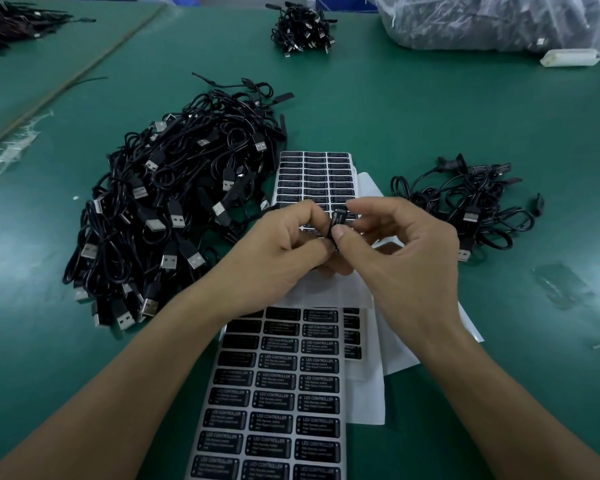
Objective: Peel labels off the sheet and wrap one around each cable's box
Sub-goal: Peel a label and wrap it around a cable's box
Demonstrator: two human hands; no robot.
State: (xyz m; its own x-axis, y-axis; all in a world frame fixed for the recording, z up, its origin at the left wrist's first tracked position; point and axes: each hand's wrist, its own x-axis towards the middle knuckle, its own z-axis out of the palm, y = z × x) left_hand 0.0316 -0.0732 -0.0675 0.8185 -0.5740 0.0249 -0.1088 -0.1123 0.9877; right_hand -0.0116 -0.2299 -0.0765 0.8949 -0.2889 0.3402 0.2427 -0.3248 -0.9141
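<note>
Above the label sheet point(274, 393), mid-table, 2 hands work close together: the left hand point(274, 247) pinches a cable's black box point(333, 234) steady, the right hand point(392, 247) pinches a label point(339, 215) round it. Cables point(174, 209) heap left, a smaller pile point(471, 209) right, probably finished. Green table point(413, 109); bagged stock point(492, 22) behind.

You work at a green table point(430, 116); a thin strip point(94, 60) crosses its far left corner, and a blue crate point(347, 3) stands at its far edge.
</note>
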